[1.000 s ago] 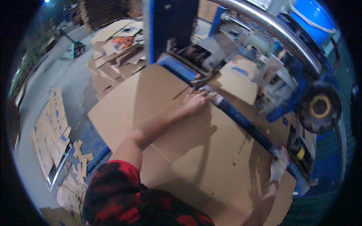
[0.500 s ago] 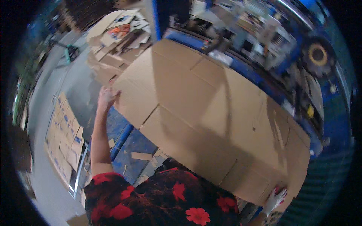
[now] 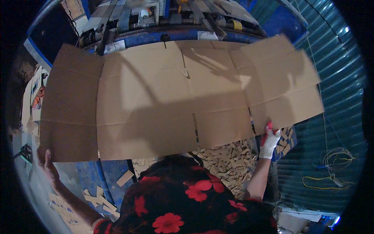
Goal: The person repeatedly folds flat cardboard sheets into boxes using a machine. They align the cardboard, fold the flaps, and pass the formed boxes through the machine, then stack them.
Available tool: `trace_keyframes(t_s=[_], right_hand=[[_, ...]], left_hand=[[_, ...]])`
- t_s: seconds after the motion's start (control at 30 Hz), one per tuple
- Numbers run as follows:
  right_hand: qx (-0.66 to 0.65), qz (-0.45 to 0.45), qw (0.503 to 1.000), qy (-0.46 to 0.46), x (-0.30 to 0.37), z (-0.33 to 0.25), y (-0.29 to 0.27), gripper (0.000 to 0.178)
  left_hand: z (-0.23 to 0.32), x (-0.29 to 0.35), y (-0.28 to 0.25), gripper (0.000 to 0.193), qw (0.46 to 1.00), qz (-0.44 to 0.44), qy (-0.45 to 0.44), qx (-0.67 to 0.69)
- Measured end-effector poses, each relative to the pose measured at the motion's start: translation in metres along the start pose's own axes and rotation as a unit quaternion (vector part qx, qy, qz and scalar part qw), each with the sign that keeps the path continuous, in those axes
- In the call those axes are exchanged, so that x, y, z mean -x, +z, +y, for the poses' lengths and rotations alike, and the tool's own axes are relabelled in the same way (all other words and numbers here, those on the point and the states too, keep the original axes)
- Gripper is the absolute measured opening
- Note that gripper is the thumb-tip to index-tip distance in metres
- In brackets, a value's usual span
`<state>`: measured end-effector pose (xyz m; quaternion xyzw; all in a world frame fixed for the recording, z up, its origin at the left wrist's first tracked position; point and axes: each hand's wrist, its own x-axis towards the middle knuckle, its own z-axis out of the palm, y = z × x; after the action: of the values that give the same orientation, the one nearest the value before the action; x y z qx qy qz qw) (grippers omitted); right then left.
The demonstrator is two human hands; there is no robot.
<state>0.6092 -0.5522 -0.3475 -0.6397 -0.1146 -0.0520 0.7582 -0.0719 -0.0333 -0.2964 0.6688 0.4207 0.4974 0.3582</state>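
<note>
A wide brown cardboard sheet [image 3: 156,89], creased and slotted like a flattened carton, spans the view in front of me. My left hand [image 3: 47,167], bare, grips its near left corner with the thumb on top; the other fingers are mostly hidden beneath. In a white glove with red on the fingers, my right hand [image 3: 269,141] pinches the near edge right of the middle, close to a slot. The right-hand panel bends up along a crease. Shadows fall across the board, and its far edge reaches the machine.
A blue machine [image 3: 152,37] with rollers and belts stands beyond the sheet. Many cardboard scraps [image 3: 228,162] lie below at the right. Green corrugated wall [image 3: 335,105] runs along the right, with coiled wire [image 3: 339,160] on it. A blue metal surface [image 3: 87,175] is at lower left.
My view has swung right, toward the machine and the green wall. The sheet, slanted before, now lies nearly straight across in front of me, still held by both hands.
</note>
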Motion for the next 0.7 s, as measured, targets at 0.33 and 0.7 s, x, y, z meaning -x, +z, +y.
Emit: trace_keyframes(t_s=[0.33, 0.7], right_hand=[[0.527, -0.429, 0.624, -0.385, 0.037, -0.017, 0.064, 0.060], [0.439, -0.438, 0.563, -0.545, 0.005, 0.024, 0.056, 0.033]], left_hand=[[0.067, 0.089, 0.242, 0.065, 0.854, -0.333, 0.230, -0.328], [0.077, 0.092, 0.256, 0.063, 0.758, -0.374, 0.320, -0.428]])
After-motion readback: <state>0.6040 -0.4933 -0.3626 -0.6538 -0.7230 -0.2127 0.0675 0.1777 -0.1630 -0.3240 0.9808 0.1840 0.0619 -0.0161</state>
